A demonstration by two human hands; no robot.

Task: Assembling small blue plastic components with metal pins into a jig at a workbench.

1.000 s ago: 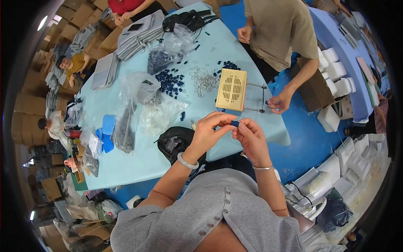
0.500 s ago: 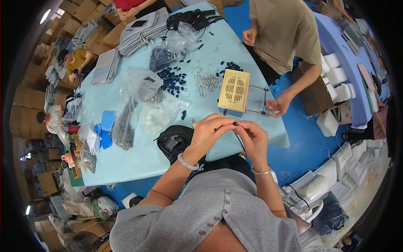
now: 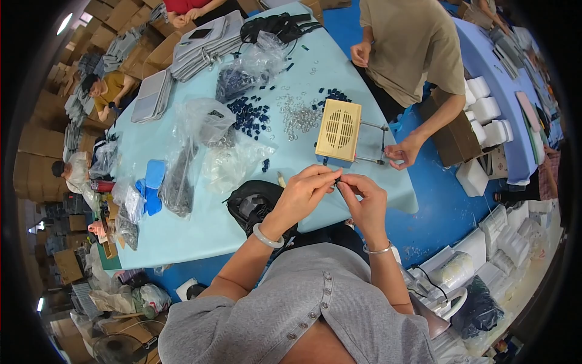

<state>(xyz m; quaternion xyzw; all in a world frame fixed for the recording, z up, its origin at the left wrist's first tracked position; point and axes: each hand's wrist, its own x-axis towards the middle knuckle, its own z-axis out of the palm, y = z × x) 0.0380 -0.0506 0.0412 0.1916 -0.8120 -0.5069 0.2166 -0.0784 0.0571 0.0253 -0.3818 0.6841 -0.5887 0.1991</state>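
Observation:
Close together at the table's near edge, my left hand (image 3: 301, 193) and my right hand (image 3: 364, 199) pinch a small dark piece (image 3: 336, 181) between their fingertips. Its exact kind is too small to make out, and the fingers cover part of it. Just beyond them stands a cream-coloured machine (image 3: 331, 149) with a slotted top, a blue base and two metal rods reaching right. Small dark blue pieces (image 3: 247, 116) and shiny little rings (image 3: 297, 121) lie in heaps to its left. A black bag (image 3: 245, 199) rests beside my left wrist.
Clear plastic bags (image 3: 225, 162) and blue pouches (image 3: 155, 175) lie on the light blue table (image 3: 212, 233). Grey cases (image 3: 200, 48) are stacked at the far left. At the right, a co-worker's hand (image 3: 407, 150) is by the machine's rods. White foam blocks (image 3: 485, 109) fill a carton.
My fingers have shifted slightly around the dark piece, and my left hand has turned a little. The thin dark strip that hung below my right fingers no longer shows. The machine has stayed put.

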